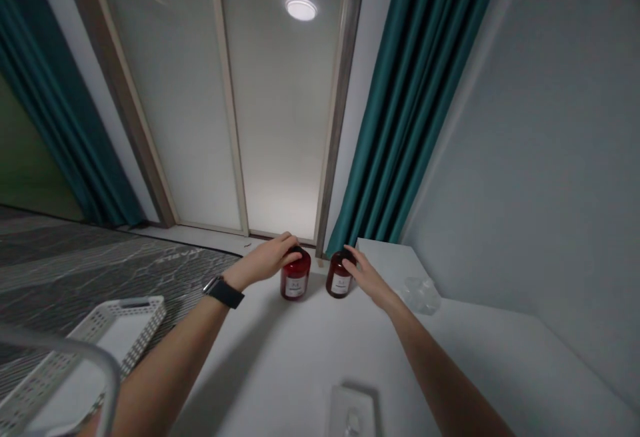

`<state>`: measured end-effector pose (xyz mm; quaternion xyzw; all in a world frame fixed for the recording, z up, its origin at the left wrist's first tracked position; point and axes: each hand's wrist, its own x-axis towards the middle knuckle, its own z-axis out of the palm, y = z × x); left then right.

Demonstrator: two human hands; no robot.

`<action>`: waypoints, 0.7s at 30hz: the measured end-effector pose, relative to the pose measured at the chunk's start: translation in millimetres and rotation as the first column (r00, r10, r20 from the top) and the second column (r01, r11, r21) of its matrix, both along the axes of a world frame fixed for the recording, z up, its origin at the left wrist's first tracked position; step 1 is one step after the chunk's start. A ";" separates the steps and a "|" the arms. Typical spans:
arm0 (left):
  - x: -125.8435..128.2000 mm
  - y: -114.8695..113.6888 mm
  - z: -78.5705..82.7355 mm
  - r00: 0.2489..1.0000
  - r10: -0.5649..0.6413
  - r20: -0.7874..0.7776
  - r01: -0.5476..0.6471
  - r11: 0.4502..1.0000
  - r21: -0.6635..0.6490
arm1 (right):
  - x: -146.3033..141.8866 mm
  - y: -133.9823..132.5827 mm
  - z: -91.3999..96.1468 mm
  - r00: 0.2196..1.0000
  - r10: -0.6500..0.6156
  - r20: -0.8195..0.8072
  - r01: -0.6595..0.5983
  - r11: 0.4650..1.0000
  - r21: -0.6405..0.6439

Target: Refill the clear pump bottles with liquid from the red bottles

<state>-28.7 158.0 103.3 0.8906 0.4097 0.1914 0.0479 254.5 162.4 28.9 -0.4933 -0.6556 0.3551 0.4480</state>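
Observation:
Two labelled glass jars stand upright, side by side, at the far end of the white tabletop (300, 357). Over the top of the bright red jar (296, 283) my left hand (270, 260) is closed, its fingers curled round the neck and lid area. The other jar (339, 282) is dark reddish-brown with a white label, and my right hand (369, 278) grips its upper part from the right. Both jars appear to rest on the table, a small gap between them. My fingers hide much of their tops.
Right of the jars are a white box-like block (390, 260) and a crumpled clear plastic item (421, 295). A flat white object (351, 410) lies near the front. At left are a white perforated basket (145, 310) and a curved grey tube (107, 360). Teal curtains (400, 123) hang behind.

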 end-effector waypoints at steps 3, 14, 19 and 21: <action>-17.6 12.6 0.1 0.999 0.032 0.011 -0.032 0.999 -0.020 | -16.3 2.3 1.2 0.997 0.081 -0.013 -0.082 0.994 -0.067; -63.4 28.2 -13.7 0.995 0.088 0.038 -0.086 0.995 -0.046 | -106.7 14.8 1.8 0.976 0.212 0.041 -0.209 0.975 -0.079; -77.6 29.3 -17.4 0.986 0.131 0.100 -0.124 0.990 -0.072 | -133.6 28.2 -3.1 0.955 0.287 0.071 -0.283 0.957 -0.058; -81.4 28.5 -20.4 0.978 0.154 0.141 -0.143 0.986 -0.082 | -138.5 33.0 -5.4 0.952 0.295 0.076 -0.292 0.955 -0.050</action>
